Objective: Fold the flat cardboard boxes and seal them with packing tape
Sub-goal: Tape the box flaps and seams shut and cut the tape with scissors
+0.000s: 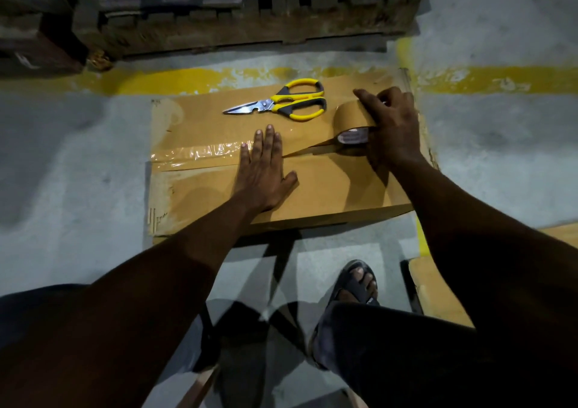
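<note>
Brown cardboard box sits on the concrete floor before the person, its top seam facing up. The left grip lies wide and flat, fingers straight, pressing on a shiny strip of packing tape laid along that seam. The right grip is curled round the tape roll, which stands on edge near the box's right end. Yellow-handled scissors lie closed on the far part of the box top. Beyond, a painted yellow line crosses the floor before a wooden pallet.
</note>
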The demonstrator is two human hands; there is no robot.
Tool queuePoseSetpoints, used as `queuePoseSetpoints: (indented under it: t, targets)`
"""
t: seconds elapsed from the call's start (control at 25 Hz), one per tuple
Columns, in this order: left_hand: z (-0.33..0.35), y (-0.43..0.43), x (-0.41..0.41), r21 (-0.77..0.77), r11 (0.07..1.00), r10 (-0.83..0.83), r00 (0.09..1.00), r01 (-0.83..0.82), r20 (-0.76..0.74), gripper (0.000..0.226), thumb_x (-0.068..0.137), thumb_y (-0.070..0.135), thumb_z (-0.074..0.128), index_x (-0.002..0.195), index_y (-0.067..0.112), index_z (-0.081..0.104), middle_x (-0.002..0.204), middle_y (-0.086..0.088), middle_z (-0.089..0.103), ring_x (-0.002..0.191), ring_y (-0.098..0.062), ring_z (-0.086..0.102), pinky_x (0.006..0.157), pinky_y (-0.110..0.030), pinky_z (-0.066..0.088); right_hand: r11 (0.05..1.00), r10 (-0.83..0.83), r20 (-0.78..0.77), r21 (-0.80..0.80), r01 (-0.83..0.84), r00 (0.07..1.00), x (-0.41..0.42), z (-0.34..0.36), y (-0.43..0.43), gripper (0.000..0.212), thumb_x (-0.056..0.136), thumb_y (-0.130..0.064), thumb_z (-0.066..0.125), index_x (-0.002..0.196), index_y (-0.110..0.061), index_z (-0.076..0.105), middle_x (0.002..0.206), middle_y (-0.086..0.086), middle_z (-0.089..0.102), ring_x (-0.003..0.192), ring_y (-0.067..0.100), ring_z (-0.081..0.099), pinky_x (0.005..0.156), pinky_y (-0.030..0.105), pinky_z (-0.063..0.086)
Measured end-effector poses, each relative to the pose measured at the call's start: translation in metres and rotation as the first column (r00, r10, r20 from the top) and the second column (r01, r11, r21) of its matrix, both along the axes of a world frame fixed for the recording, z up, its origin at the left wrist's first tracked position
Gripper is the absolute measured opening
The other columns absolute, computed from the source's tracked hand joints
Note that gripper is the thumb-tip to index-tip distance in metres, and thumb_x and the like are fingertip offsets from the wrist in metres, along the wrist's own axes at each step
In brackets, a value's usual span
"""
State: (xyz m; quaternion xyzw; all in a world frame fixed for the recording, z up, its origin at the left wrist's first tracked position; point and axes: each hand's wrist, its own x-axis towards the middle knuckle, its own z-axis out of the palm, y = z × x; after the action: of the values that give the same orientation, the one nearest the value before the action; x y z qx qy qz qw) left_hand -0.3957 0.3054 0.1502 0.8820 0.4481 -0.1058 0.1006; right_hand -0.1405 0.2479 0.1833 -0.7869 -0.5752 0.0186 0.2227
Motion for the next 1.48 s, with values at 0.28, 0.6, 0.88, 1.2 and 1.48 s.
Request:
queuePoseSetpoints:
  t: [0.28,0.6,0.88,1.2,1.48]
  targets:
    - [0.012,-0.003,0.04,-0.004,0.994,-0.105,0.994,0.106,0.043,0.08,0.095,0.047,0.033,0.153,0.008,-0.005,0.161,-0.012,-0.013,0.148,-0.033,-0.01,0.117,-0.056,-0.001,0.952,-0.3,-0.13,-0.104,0.288,0.945,0.0,-0.006,-0.009,0.049,0.082,-0.031,0.06,0.13,-0.026,0.056,0.128,0.003,0.059,0.123,0.034,0.042,0.095,0.049,0.034]
    - [0.008,-0.011,0.046,-0.026,0.998,-0.063,0.994,0.065,0.087,0.079,0.097,0.045,0.032,0.152,0.009,-0.01,0.161,-0.01,-0.014,0.148,-0.03,-0.012,0.118,-0.054,-0.003,0.878,-0.402,-0.109,-0.329,0.348,0.909,-0.004,-0.006,-0.006,0.052,0.083,-0.047,0.056,0.133,-0.031,0.056,0.149,-0.001,0.04,0.142,0.04,0.02,0.107,0.06,0.022]
    - [0.006,0.004,-0.016,0.005,0.993,0.118,0.989,-0.119,0.084,0.078,0.095,0.04,0.035,0.153,0.007,-0.006,0.162,-0.01,-0.009,0.149,-0.029,-0.009,0.119,-0.055,0.0,0.891,-0.334,-0.093,-0.356,0.282,0.938,-0.096,-0.007,0.01,0.057,0.087,-0.05,0.054,0.142,-0.04,0.042,0.153,-0.006,0.036,0.144,0.042,0.015,0.107,0.061,0.018]
    - [0.005,0.005,-0.031,-0.022,0.996,0.082,0.995,-0.081,0.064,0.079,0.096,0.048,0.031,0.153,0.007,-0.005,0.161,-0.012,-0.012,0.149,-0.028,-0.011,0.119,-0.053,0.0,0.972,-0.173,0.09,-0.146,0.185,0.981,-0.067,0.011,-0.002,0.053,0.081,-0.019,0.059,0.133,-0.025,0.05,0.127,0.009,0.052,0.119,0.035,0.043,0.097,0.048,0.031]
    - [0.008,-0.005,0.001,0.018,1.0,-0.014,1.0,0.014,0.012,0.079,0.095,0.048,0.031,0.153,0.007,-0.003,0.161,-0.014,-0.012,0.148,-0.035,-0.008,0.118,-0.057,0.001,0.982,-0.183,-0.183,-0.087,0.169,0.966,-0.037,-0.005,-0.016,0.058,0.075,-0.016,0.059,0.133,-0.014,0.053,0.12,0.014,0.059,0.106,0.038,0.053,0.083,0.043,0.046]
